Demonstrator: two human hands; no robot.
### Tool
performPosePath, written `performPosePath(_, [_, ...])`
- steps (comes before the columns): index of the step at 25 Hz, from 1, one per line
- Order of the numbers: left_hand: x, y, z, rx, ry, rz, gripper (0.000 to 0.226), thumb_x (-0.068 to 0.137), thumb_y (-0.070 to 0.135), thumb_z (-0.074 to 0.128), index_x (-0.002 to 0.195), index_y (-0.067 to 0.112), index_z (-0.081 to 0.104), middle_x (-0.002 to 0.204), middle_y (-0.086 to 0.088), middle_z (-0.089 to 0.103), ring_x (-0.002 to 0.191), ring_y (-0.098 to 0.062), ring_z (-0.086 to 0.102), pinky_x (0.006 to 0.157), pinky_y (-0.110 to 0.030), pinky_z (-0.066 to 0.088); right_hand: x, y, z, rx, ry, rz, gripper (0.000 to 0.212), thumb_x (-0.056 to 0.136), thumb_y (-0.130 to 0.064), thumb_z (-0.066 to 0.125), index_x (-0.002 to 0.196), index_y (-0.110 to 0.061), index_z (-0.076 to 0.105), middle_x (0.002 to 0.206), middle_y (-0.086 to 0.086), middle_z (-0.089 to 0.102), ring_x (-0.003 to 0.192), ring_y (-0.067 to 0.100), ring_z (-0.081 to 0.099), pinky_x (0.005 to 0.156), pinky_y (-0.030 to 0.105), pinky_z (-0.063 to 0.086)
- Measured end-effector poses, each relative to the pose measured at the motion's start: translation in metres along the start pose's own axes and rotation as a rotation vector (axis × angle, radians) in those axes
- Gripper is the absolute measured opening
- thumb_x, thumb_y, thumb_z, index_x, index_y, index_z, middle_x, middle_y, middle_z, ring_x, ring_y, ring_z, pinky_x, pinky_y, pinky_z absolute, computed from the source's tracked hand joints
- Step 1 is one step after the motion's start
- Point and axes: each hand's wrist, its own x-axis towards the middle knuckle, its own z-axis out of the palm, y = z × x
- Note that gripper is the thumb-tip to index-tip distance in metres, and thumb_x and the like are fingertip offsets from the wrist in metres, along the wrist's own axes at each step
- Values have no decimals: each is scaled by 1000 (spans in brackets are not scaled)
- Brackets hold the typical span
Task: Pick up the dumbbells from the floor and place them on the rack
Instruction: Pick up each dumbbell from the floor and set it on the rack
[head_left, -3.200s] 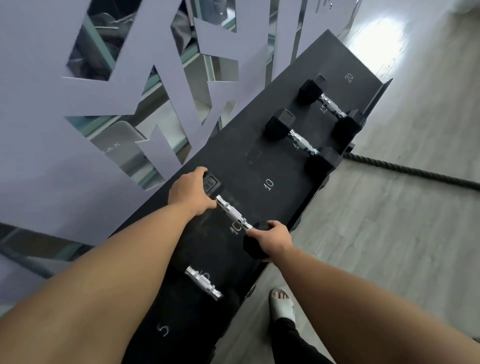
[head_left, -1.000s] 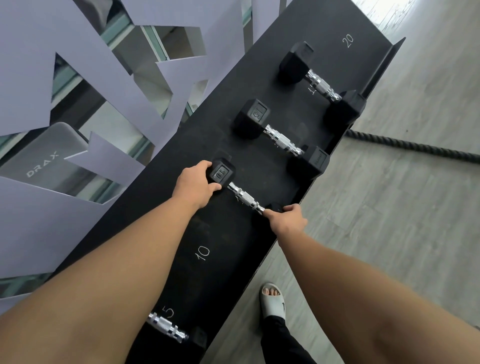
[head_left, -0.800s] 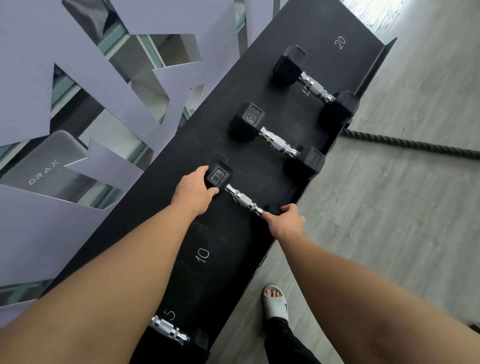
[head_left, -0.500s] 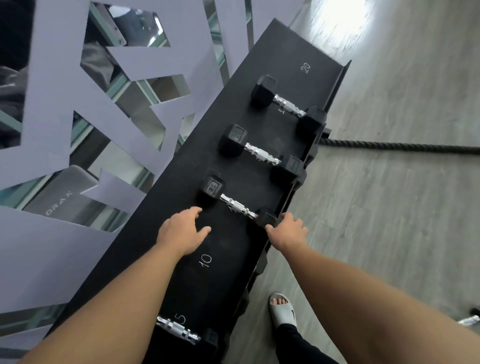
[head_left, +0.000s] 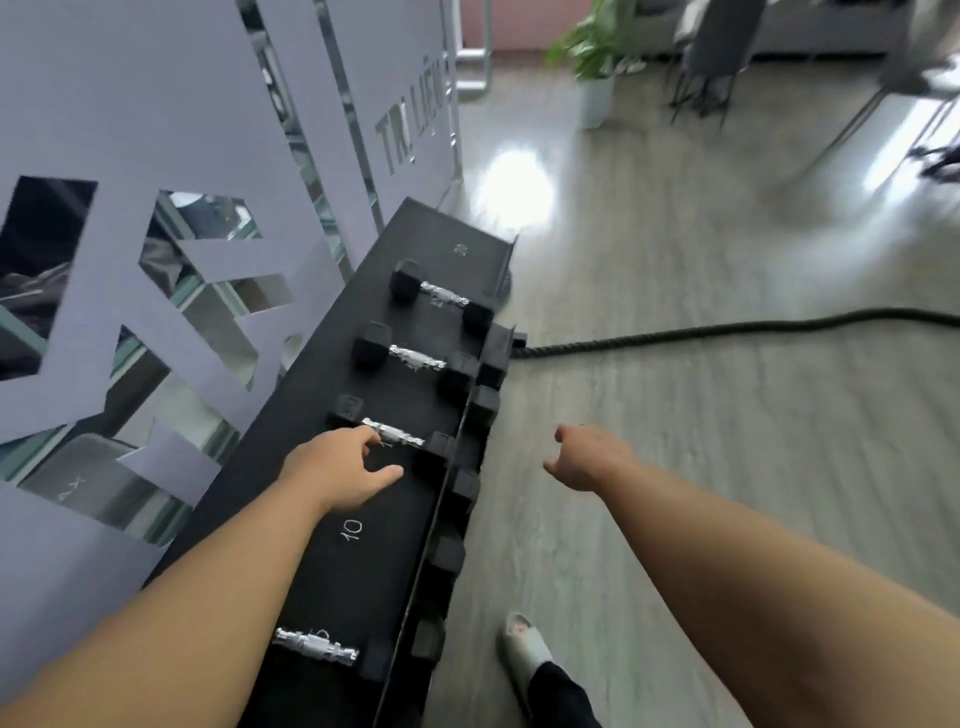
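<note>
Your left hand (head_left: 340, 475) hovers loosely spread over the long black rack (head_left: 332, 551), fingers near the chrome handle of a black hex dumbbell (head_left: 392, 434) lying on it. Your right hand (head_left: 587, 457) hangs relaxed and empty above the grey wood-look floor (head_left: 701, 415). A dark rope (head_left: 727, 330) trails right; a potted plant (head_left: 592, 67) stands far off.

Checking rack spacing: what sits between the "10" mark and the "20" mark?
Head view: three dumbbells lie on the rack between 10 and 20: nearest, middle, farthest.
</note>
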Motion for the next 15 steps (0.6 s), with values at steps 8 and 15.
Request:
performPosePath(8, [-62,168,5,51,7,290,67,76,76,57,131,38,55,120,18,64,106,-11,61,82,-35,51,-136,170,-35,107,156,243,65,95,-52,57,151,-22,44,149,6,56,133,31,56,105,44,48])
performPosePath(15, [-85,351,61,129,-45,497,71,76,77,58,134,36,54,123,16,64,118,-12,58,96,-38,48,-215,358,-32,240,199,458,65,92,-51,59,149,-24,45,146,7,56,131,32,56,108,46,46])
